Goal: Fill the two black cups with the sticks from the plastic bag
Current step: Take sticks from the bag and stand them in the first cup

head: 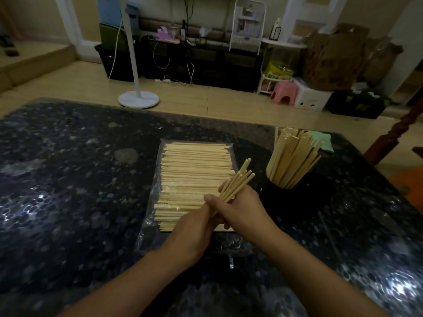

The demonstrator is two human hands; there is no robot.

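Note:
A clear plastic bag (153,203) lies flat in the middle of the dark table, holding a stack of pale wooden sticks (194,165). Over its near right corner, my left hand (196,223) and my right hand (242,207) together grip a small bundle of sticks (239,181) that points up and to the right. Right of the bag stands a black cup (281,197) packed with upright sticks (290,156). A second black cup (320,191) stands just beyond and right of it; its inside is too dark to read.
The dark speckled stone table (68,179) stretches left of the bag. A green cloth (325,140) lies at the far right edge near a wooden chair post (393,133). Beyond the table stand a white fan base (138,99) and floor clutter.

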